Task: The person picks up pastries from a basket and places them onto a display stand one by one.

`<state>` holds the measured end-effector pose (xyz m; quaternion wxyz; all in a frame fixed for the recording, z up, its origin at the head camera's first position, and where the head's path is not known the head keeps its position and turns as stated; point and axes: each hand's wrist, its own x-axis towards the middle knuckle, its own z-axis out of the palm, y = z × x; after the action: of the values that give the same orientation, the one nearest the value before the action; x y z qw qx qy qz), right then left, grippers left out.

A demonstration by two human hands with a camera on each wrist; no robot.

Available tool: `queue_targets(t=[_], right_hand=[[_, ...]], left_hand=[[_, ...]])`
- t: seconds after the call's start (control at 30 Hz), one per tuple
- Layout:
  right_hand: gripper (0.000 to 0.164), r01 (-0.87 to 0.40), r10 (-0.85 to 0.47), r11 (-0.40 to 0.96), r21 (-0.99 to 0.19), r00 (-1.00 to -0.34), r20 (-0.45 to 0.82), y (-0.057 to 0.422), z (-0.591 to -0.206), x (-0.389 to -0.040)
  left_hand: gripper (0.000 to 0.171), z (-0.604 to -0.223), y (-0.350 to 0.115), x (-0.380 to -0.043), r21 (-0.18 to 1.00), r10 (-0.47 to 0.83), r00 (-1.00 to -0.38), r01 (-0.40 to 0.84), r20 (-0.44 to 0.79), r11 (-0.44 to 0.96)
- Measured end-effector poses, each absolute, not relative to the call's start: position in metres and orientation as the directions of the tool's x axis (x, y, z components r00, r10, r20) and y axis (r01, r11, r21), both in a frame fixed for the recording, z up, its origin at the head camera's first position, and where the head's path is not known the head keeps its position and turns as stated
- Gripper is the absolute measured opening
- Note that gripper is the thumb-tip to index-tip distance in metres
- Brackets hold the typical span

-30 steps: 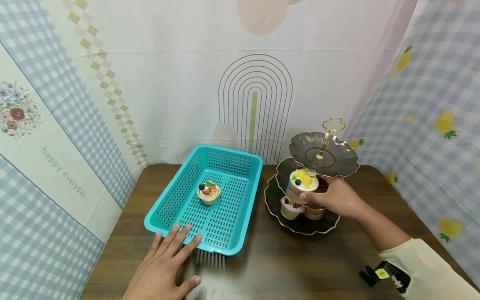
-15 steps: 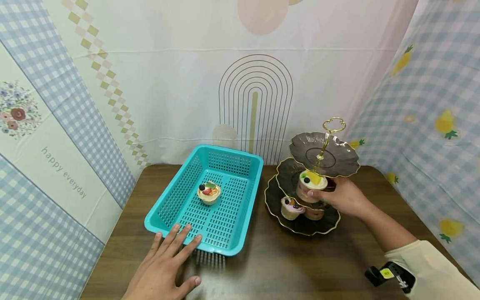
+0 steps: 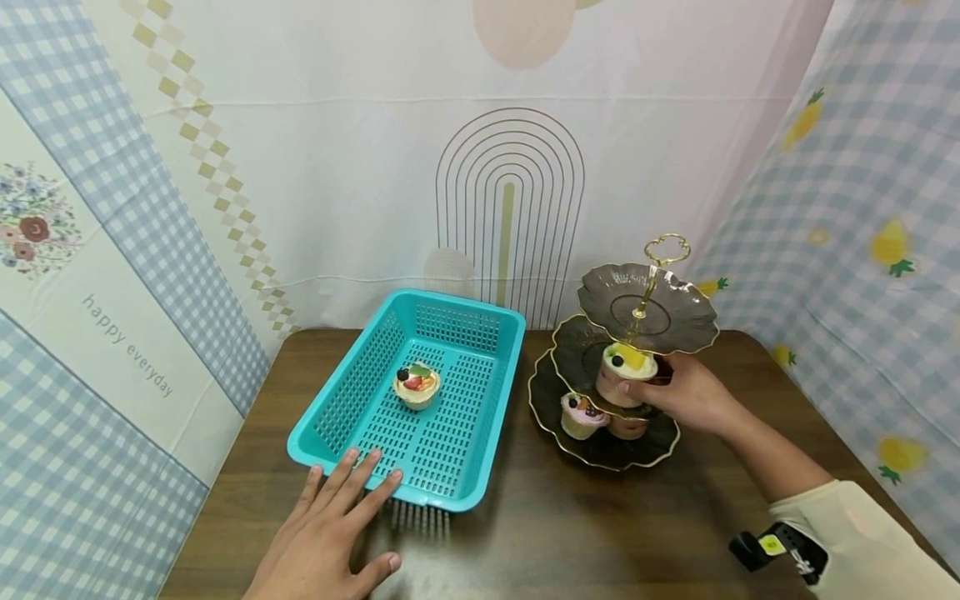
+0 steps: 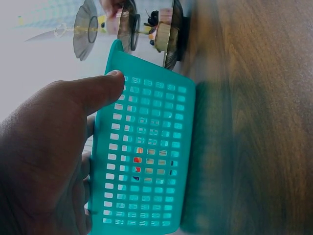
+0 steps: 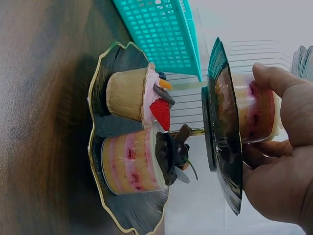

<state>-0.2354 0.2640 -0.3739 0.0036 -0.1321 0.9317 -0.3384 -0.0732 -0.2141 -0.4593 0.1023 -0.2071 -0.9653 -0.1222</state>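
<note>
My right hand point(image 3: 693, 396) holds a layered dessert cup point(image 3: 624, 385) by its sides, thumb in front. Cream, yellow fruit and a blueberry top the cup, which stands upright on the middle tier of a dark, gold-rimmed three-tier stand point(image 3: 648, 312). In the right wrist view, the base of the cup point(image 5: 252, 107) meets that tier. My left hand point(image 3: 326, 529) rests with straight, spread fingers on the near rim of a turquoise perforated basket point(image 3: 487, 450). Inside the basket sits a fruit-topped cupcake point(image 3: 417, 386).
On the bottom tier point(image 5: 112, 205) are a pink-cream cupcake point(image 5: 129, 93) and another layered cup point(image 5: 132, 161) with a dark topping. The top tier point(image 3: 615, 304) overhangs the held cup, below a gold ring handle point(image 3: 667, 248). Patterned cloths surround the wooden table point(image 3: 555, 542).
My right hand has moved the dessert cup slightly right and down, from the front left of the middle tier onto it. My left hand and the basket stay where they were.
</note>
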Motion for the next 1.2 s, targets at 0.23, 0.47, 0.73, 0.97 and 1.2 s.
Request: queue_targets(t=[0.23,0.47,0.73,0.97,1.2], right_hand=[[0.076,-0.243,-0.210,0.727,-0.642,-0.969,0.129,0.262,-0.367,-0.227],[0.073,-0.328,-0.208,0.706,-0.627,-0.943,0.260,0.260,-0.368,-0.215],[0.056,-0.307,-0.094,0.755,-0.580,-0.925,0.368,0.255,-0.378,-0.194],[0.032,-0.491,-0.293,0.619,-0.614,-0.869,0.400,0.242,-0.380,-0.182],[0.035,-0.547,-0.495,0.500,-0.671,-0.817,0.297,0.225,-0.380,-0.183]], left_hand=[[0.085,-0.460,-0.214,-0.073,0.189,0.372,-0.895,0.421,0.246,0.887],[0.087,-0.457,-0.215,-0.073,0.205,0.359,-0.910,0.399,0.208,0.894],[0.088,-0.454,-0.215,-0.074,0.210,0.355,-0.916,0.390,0.185,0.897],[0.089,-0.453,-0.214,-0.074,0.217,0.353,-0.920,0.384,0.168,0.898],[0.088,-0.454,-0.213,-0.073,0.225,0.354,-0.920,0.385,0.166,0.895]])
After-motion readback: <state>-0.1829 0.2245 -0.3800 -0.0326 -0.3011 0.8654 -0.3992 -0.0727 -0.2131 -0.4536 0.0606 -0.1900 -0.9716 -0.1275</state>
